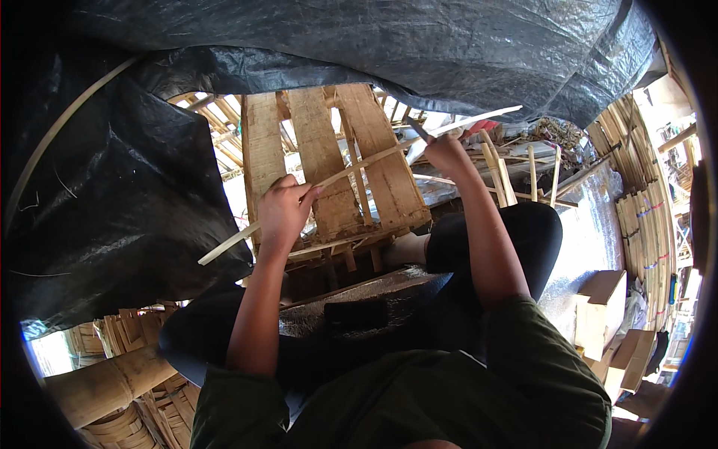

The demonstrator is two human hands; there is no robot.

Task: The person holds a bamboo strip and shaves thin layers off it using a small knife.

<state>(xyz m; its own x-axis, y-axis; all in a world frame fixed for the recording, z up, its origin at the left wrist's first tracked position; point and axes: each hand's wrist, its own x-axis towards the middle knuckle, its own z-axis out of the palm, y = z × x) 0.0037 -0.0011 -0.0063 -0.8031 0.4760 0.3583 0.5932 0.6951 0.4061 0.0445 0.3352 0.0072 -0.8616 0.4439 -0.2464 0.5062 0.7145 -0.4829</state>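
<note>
A long, pale bamboo strip (359, 166) slants across the view, its near end low on the left and its far end high on the right. My left hand (283, 208) is closed round it, toward the near end. In my right hand (448, 155) is a knife (419, 130), its dark blade pointing up and left against the strip. The handle is hidden in my fingers. Beneath the strip stands a rough wooden plank bench (385, 161) with gaps between its boards. My bent legs are spread on either side of the near end of the bench.
Black plastic sheeting (479, 45) hangs across the top and down the left side. Upright bamboo pieces (497, 173) stand beyond my right knee. Bundled bamboo strips (645, 232) and cardboard boxes (600, 310) are at the right. A thick bamboo pole (112, 385) lies at lower left.
</note>
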